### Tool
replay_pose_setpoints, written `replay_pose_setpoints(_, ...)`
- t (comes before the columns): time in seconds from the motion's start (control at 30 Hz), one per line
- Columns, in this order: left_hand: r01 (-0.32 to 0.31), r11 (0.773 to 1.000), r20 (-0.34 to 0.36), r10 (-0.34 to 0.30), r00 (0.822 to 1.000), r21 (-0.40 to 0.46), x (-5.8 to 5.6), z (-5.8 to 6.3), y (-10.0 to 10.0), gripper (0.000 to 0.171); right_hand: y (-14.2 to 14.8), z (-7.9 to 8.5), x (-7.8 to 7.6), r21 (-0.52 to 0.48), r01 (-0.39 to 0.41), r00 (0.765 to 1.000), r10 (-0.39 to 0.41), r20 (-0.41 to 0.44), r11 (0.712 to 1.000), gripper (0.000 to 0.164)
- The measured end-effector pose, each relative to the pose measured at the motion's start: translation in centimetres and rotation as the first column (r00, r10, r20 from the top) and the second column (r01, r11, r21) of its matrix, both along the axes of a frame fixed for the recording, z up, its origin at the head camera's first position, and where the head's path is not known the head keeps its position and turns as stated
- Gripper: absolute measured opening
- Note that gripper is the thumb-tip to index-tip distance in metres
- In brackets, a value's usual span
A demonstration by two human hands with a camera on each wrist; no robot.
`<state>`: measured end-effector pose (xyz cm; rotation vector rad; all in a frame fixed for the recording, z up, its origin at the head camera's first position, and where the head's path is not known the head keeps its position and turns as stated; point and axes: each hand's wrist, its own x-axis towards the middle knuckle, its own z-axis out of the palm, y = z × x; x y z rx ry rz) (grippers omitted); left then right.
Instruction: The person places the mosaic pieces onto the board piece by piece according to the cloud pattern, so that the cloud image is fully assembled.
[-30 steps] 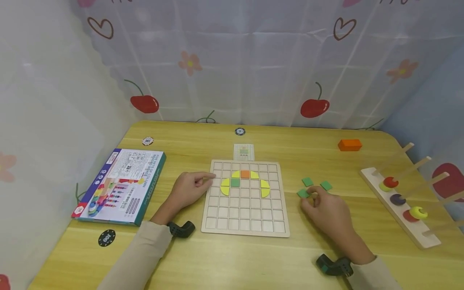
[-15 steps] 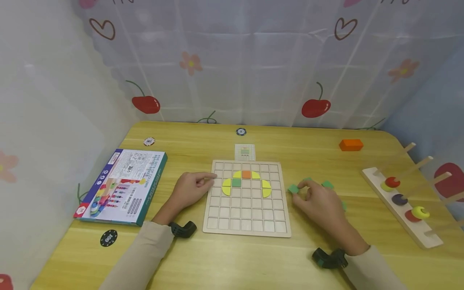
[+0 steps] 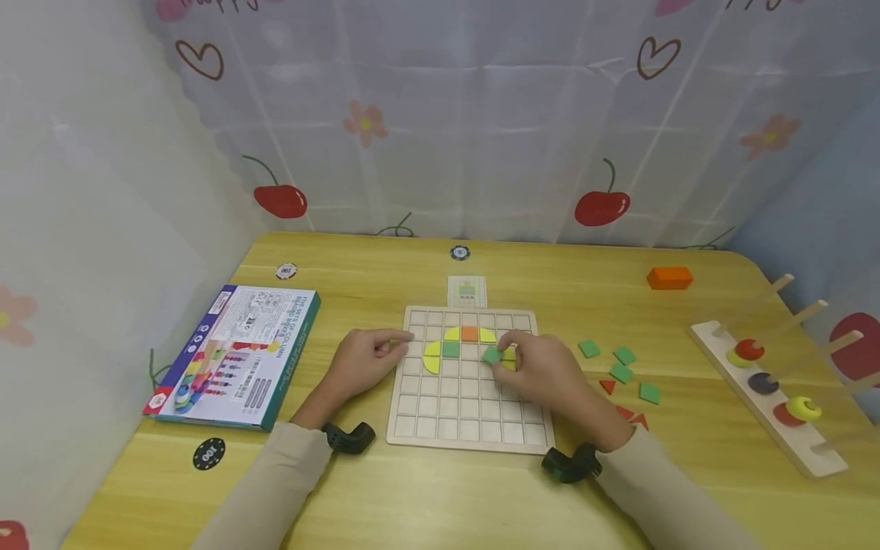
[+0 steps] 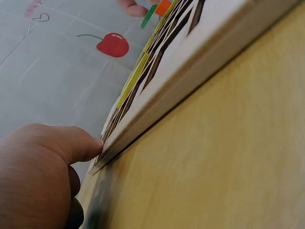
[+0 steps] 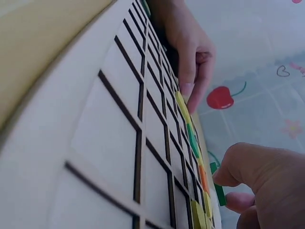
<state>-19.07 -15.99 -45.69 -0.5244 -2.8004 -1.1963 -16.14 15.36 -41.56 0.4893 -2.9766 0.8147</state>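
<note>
My right hand [image 3: 546, 370] pinches a green square tile [image 3: 491, 354] between thumb and index finger, over the upper right part of a wooden grid board [image 3: 474, 445]. In the right wrist view the held tile [image 5: 218, 186] stands on edge, apart from the board's surface. With its extended index finger my left hand [image 3: 360, 359] touches the board's left rim; its other fingers are bent loosely. Set in the grid are another green square [image 3: 451, 349], an orange square [image 3: 470, 334] and yellow curved pieces [image 3: 431, 357]. The right fingers partly hide the yellow pieces at right.
Right of the board lie several loose green tiles [image 3: 624, 355] and red triangles [image 3: 608, 386]. A pattern card [image 3: 467, 292] lies behind the board. A box [image 3: 234, 355] is at left, with a black chip [image 3: 208, 454] nearby. A peg stand [image 3: 766, 397] and orange block [image 3: 669, 278] are at right.
My right hand has picked a green tile from the loose group and carried it left over the board, uncovering the red triangles. My left hand has stayed at the board's edge.
</note>
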Motion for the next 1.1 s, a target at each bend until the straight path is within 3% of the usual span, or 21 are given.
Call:
replay_pose_setpoints(0.2, 0.007, 1.000, 0.006, -0.007, 1.000, 0.006, 0.2, 0.1, 0.1, 0.019, -1.4, -0.6, -1.5, -0.004, -0.081, 0.997, 0.081, 0.005, 0.997, 0.024)
replay_pose_setpoints(0.33, 0.010, 1.000, 0.005, -0.010, 1.000, 0.007, 0.2, 0.1, 0.2, 0.019, -1.4, -1.2, -1.9, -0.011, -0.103, 0.994, 0.104, 0.045, 0.995, 0.026)
replay_pose_setpoints(0.47, 0.005, 1.000, -0.010, -0.005, 1.000, 0.002, 0.2, 0.2, 0.2, 0.019, -1.3, -1.5, -2.2, -0.024, -0.122, 0.992, 0.123, 0.022, 0.992, 0.025)
replay_pose_setpoints(0.63, 0.002, 1.000, -0.014, -0.002, 1.000, 0.006, 0.1, 0.3, 0.1, 0.018, -1.2, -1.7, -2.5, -0.041, -0.144, 0.990, 0.143, -0.015, 0.989, 0.022)
replay_pose_setpoints(1.1, -0.002, 1.000, 0.010, 0.002, 1.000, 0.004, 0.2, 0.3, 0.1, 0.018, -1.1, -1.8, -2.3, -0.048, -0.162, 0.987, 0.162, -0.010, 0.986, 0.025)
